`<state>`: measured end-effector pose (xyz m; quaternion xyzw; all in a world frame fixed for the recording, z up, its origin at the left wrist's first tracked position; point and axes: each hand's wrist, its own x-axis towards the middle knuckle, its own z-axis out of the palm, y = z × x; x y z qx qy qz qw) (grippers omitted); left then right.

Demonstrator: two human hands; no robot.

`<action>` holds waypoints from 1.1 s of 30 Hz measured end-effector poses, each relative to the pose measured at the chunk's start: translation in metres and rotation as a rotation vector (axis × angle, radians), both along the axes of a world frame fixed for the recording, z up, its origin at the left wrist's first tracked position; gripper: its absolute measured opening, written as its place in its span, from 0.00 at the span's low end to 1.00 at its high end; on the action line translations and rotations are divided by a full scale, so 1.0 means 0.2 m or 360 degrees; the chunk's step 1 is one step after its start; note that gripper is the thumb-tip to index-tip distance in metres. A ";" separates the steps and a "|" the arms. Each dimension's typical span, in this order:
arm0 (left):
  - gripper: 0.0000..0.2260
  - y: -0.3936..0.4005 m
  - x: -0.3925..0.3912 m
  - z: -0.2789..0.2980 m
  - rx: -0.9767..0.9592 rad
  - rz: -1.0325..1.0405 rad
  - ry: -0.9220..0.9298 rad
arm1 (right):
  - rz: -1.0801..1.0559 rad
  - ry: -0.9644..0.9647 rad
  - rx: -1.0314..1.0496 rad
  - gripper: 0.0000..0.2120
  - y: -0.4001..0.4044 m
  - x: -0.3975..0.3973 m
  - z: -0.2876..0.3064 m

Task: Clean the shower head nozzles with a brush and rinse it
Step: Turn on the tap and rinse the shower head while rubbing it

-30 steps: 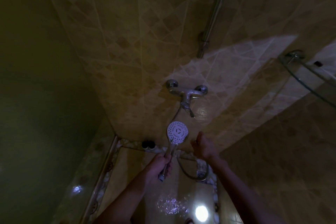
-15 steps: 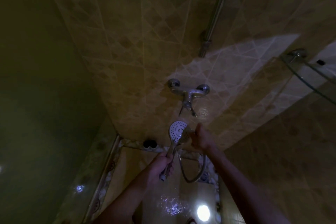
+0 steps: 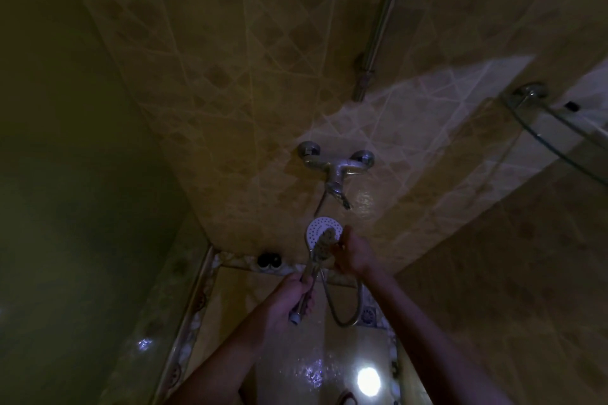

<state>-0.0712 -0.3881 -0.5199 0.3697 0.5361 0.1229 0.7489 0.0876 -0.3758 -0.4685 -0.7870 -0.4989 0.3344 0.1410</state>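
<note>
Two hands work in the dim head view. Left hand grips the shower head handle, its white face just above. Right hand pinches a brush against that face, beneath the mixer tap.

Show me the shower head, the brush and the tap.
shower head [image 3: 317, 227], head view, on its white nozzle face.
brush [image 3: 324, 242], head view, on the bristles against the face.
tap [image 3: 336, 165], head view, on the metal body between the wall mounts.
</note>
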 end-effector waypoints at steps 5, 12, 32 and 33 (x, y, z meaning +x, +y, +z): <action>0.08 0.02 0.00 0.02 -0.0004 0.0008 -0.0019 | -0.0044 -0.0040 -0.0006 0.08 0.08 0.06 0.02; 0.07 0.08 -0.04 0.02 -0.0003 0.0118 -0.0050 | -0.0031 -0.0055 -0.0111 0.11 0.05 0.14 -0.04; 0.08 0.28 -0.30 -0.10 -0.0179 0.0555 -0.0188 | 0.0113 -0.0270 -0.0214 0.24 0.48 0.22 -0.31; 0.08 0.28 -0.30 -0.10 -0.0181 0.0565 -0.0199 | 0.0117 -0.0306 -0.0210 0.22 0.48 0.23 -0.33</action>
